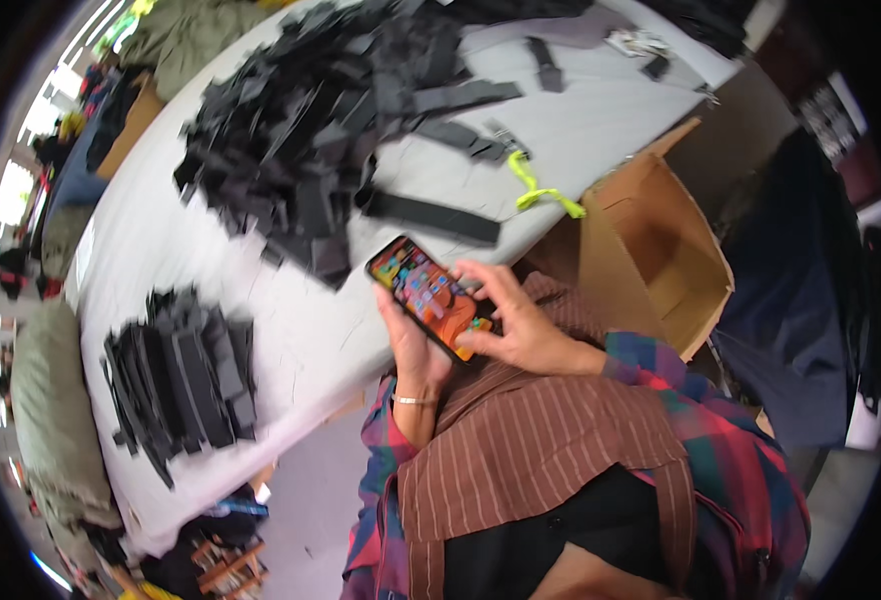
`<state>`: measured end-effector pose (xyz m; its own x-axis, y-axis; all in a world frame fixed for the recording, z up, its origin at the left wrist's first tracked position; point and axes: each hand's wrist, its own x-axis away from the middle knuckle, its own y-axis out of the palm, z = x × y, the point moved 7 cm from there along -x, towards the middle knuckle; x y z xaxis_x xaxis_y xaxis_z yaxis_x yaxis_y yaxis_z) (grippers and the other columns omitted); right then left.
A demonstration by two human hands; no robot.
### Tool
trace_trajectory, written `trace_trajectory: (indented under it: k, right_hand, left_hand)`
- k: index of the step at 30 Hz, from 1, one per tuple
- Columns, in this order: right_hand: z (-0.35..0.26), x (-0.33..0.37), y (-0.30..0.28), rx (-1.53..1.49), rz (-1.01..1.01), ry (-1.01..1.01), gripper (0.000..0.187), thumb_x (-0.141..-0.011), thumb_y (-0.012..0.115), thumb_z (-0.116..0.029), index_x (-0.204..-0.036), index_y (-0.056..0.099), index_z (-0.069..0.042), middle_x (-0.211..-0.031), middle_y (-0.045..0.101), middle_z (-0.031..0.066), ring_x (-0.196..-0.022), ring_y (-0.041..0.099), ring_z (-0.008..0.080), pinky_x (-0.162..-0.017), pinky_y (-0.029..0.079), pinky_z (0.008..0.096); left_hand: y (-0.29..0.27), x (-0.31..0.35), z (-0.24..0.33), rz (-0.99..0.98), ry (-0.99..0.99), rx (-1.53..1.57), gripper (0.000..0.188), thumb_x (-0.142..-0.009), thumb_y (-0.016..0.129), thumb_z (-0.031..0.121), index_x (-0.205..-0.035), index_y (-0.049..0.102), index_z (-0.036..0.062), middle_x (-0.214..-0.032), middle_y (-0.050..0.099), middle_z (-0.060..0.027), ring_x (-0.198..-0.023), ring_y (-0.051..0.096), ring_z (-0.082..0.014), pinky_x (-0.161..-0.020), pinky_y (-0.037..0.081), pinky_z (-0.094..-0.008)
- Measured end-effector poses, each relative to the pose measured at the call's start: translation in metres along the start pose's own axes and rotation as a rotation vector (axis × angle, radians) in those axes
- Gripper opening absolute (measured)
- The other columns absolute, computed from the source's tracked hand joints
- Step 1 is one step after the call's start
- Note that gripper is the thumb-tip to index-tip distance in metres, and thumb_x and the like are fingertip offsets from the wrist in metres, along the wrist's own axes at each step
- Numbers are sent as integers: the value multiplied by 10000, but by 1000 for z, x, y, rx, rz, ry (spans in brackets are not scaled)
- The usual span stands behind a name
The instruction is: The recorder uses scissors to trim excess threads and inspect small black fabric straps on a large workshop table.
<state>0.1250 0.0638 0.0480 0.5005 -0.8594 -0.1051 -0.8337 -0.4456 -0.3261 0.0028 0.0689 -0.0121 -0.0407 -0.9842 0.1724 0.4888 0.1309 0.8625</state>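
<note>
Holding: left hand point(413, 340) cups lit phone point(426, 295) by near edge of counter point(296, 335)
Right hand point(528, 330): fingers parted at phone's right side; touch unclear
Counter: strip heap point(301, 140) beyond, strip stack point(186, 375) leftward

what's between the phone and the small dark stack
The left hand, holding the phone, then a stretch of white tabletop, as the head view shows.
</note>
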Motion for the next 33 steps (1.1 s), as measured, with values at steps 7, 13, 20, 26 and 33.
trace_trajectory:
  k: [7,13,20,26,33]
  right_hand:
    - [-10,0,2,17,40,-142,916,-753,767,-248,-1461,216,-67,-1413,295,213,-1341,287,354,-1119,249,424]
    - [-6,-9,-46,-447,162,40,864,-764,712,-115,-1476,225,-69,-1447,324,120,-1352,303,242,-1121,227,364]
    - [48,-52,-205,-358,548,200,759,-786,663,-187,-1457,311,-137,-1195,473,82,-1025,465,163,-899,402,291]
    - [144,-110,-379,226,786,237,717,-703,685,-222,-1368,429,-145,-1057,617,107,-905,601,202,-761,490,332]
    - [205,-207,-465,853,805,534,751,-657,687,-372,-1362,442,-294,-1163,574,226,-1096,549,396,-900,470,457]
  left_hand:
    - [49,4,7,2,38,-155,655,-961,348,583,-1376,397,79,-1378,459,-98,-1243,471,-279,-1074,357,-404]
    - [93,-5,-5,-309,-33,-578,728,-978,407,478,-1488,168,17,-1509,295,-104,-1378,304,-243,-1135,242,-379]
    - [85,-23,4,-293,163,-1184,291,-919,528,39,-1198,598,-11,-1063,666,-135,-1006,622,-224,-906,456,-318]
    - [81,-44,16,-207,432,-1372,223,-819,573,-104,-999,674,-19,-814,671,-129,-774,639,-217,-717,492,-294]
    - [45,-50,16,4,306,-1397,215,-808,571,-116,-971,678,-25,-780,665,-110,-699,616,-203,-661,480,-279]
